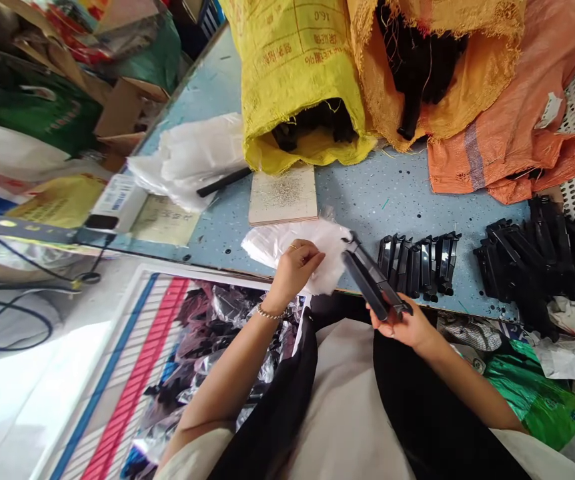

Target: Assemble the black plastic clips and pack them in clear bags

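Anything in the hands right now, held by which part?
Right hand: black pieces, held by the ends nearest the body. Left hand: at the translucent bags; can't tell whether it grips one.

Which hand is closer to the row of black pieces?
Right. The right hand is just this side of the row; the left hand is farther off, by the white bags.

Your left hand [297, 268] is curled closed, slightly farther out; your right hand [401, 325], nearer, grips, its forearm [467, 377] slanting far-left.
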{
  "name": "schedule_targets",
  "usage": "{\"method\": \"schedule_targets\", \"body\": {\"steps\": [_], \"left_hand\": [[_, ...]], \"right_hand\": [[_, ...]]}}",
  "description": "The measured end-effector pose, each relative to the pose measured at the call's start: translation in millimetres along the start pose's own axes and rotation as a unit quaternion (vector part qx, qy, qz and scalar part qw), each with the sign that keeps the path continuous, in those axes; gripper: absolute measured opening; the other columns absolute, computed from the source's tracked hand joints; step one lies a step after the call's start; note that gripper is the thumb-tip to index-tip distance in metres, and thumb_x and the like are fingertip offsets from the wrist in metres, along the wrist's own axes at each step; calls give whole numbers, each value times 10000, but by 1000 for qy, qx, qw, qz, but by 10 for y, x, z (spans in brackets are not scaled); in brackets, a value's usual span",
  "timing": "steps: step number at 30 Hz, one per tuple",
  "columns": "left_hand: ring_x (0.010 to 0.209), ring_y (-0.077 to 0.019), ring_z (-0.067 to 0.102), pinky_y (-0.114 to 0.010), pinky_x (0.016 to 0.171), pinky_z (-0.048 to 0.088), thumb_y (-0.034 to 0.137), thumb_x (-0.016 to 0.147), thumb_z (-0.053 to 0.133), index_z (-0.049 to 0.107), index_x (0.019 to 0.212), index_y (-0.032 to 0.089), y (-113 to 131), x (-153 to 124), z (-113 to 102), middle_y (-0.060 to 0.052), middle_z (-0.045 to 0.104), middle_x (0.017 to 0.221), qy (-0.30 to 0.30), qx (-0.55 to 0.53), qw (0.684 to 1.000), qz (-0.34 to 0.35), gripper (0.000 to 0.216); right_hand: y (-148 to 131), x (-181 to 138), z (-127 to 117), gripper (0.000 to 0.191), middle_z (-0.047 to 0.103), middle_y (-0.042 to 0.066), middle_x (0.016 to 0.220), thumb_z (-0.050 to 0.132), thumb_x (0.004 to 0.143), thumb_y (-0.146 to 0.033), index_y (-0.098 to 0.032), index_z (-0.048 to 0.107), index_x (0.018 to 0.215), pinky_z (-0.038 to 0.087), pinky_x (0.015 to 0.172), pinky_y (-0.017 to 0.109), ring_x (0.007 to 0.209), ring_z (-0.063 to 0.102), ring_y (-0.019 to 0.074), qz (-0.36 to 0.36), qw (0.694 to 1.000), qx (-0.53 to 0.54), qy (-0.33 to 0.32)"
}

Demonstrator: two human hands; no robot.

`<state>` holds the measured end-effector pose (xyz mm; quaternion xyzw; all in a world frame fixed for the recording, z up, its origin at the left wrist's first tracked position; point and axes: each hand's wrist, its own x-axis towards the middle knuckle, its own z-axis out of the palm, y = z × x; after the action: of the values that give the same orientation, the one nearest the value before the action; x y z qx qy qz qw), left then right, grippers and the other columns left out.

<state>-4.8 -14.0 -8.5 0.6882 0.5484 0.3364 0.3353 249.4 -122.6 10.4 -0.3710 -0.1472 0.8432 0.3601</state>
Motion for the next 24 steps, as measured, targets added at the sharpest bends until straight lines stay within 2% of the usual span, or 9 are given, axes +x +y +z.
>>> {"method": "schedule_targets", "body": {"steps": [2, 3, 7, 9, 12, 15, 19, 21, 24], "left_hand": [[762, -148, 645, -281, 713, 550, 195, 884, 566, 652, 875, 177, 9, -33, -6, -40, 670, 874, 12, 14, 1000, 10, 88], [777, -150, 661, -290, 731, 563, 155, 896, 525, 651, 916, 178, 8, -52, -18, -46, 686, 904, 12, 35, 999, 30, 130], [1031, -230, 685, -390, 878, 588, 61, 927, 398, 694, 981, 168, -26, -109, -84, -123, 710, 1127, -26, 181, 969, 164, 319], [1080, -246, 682, -402, 905, 598, 61, 932, 398, 685, 1114, 156, -42, -107, -101, -143, 692, 1201, -36, 213, 959, 182, 353], [1212, -241, 639, -383, 998, 579, 88, 951, 406, 588, 1322, 142, -51, -70, -126, -161, 618, 1342, -21, 197, 965, 172, 416], [1299, -244, 587, -385, 1061, 549, 109, 972, 397, 491, 1439, 152, -5, -60, -158, -171, 556, 1414, -6, 178, 969, 173, 478], [1354, -236, 540, -390, 1123, 504, 56, 967, 375, 334, 1552, 190, 225, -234, -119, -164, 538, 1424, -17, 151, 959, 238, 601], [1349, -221, 541, -362, 1119, 505, 27, 957, 385, 262, 1581, 196, 366, -393, -73, -161, 543, 1413, -46, 122, 950, 284, 658], [1215, -194, 626, -318, 1007, 575, 2, 944, 388, 265, 1577, 229, 470, -611, -35, -154, 542, 1401, -69, 102, 946, 299, 684]], "right_hand": [[159, 97, 22, 278, 746, 92, 724, 744, 759, -417, -151, 705, 827, 382, 405, 205, 548, 626, 152, 30, 998, 47, 2], [217, 132, 31, 235, 751, 91, 752, 755, 753, -365, -155, 702, 844, 386, 419, 191, 591, 643, 150, 35, 997, 68, 13], [284, 155, 70, 177, 756, 81, 823, 761, 774, -260, -166, 688, 905, 394, 436, 170, 635, 650, 136, 17, 992, 120, 30], [264, 158, 95, 182, 758, 86, 851, 748, 792, -258, -159, 689, 932, 415, 444, 179, 651, 661, 144, 24, 992, 125, 13], [256, 233, 119, 159, 764, 97, 860, 735, 789, -232, -140, 690, 911, 436, 441, 179, 648, 672, 143, 45, 989, 141, 12], [271, 349, 126, 163, 769, 87, 860, 744, 774, -213, -142, 685, 908, 440, 434, 161, 633, 673, 126, 50, 986, 154, 27], [233, 487, 171, 171, 754, 68, 825, 733, 791, -248, -150, 667, 915, 426, 422, 147, 587, 633, 100, 68, 984, 166, 5], [188, 547, 205, 119, 712, 27, 712, 689, 833, -275, -167, 648, 861, 421, 418, 151, 502, 559, 80, 49, 984, 168, 11], [138, 597, 240, 151, 637, -13, 589, 679, 828, -298, -191, 609, 746, 439, 439, 183, 459, 515, 88, -48, 989, 122, 63]]}}
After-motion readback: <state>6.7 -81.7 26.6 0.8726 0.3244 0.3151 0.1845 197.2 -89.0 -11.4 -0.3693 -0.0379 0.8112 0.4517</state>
